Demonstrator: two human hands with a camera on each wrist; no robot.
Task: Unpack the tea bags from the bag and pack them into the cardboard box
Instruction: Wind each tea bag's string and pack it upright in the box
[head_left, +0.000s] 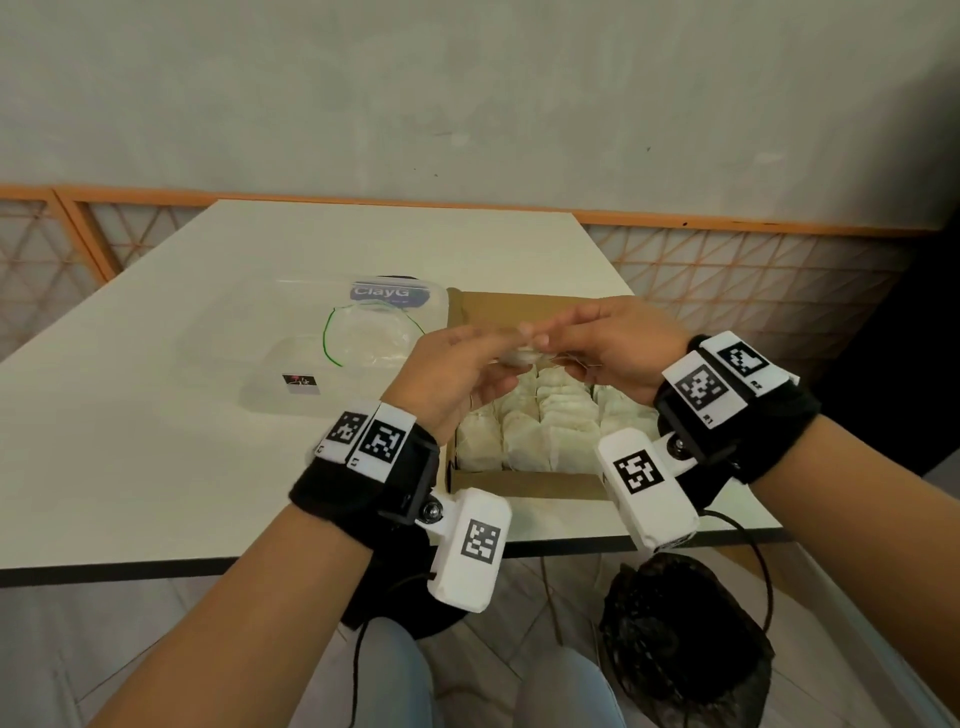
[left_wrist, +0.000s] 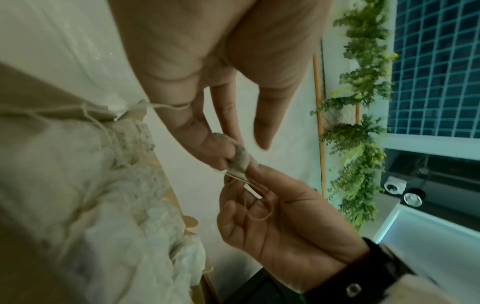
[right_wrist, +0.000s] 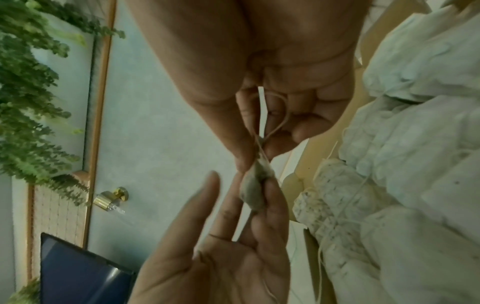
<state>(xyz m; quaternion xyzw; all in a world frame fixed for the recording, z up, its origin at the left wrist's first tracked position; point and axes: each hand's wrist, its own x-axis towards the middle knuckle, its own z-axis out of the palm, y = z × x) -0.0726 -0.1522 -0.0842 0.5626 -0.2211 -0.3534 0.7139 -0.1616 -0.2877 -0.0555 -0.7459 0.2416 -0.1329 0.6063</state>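
Observation:
A small white tea bag (head_left: 519, 356) hangs between both hands above the open cardboard box (head_left: 524, 480). My left hand (head_left: 493, 348) pinches the tea bag (left_wrist: 239, 158) between thumb and forefinger, its other fingers straight. My right hand (head_left: 576, 338) pinches the bag's top, with the string (left_wrist: 261, 207) looped into its palm. In the right wrist view the right hand (right_wrist: 255, 156) nips the string just above the tea bag (right_wrist: 253, 189), and the left hand (right_wrist: 262, 191) holds the pouch from below. Rows of several tea bags (head_left: 545, 421) fill the box. A clear plastic bag (head_left: 363, 338) with a green seal lies left of the box.
A clear plastic tub with a blue label (head_left: 387, 293) stands behind the plastic bag, and a clear lid with a small sticker (head_left: 291, 384) lies in front of it. The white table's front edge (head_left: 208, 564) runs just below my wrists. A black mesh bag (head_left: 685, 644) sits on the floor.

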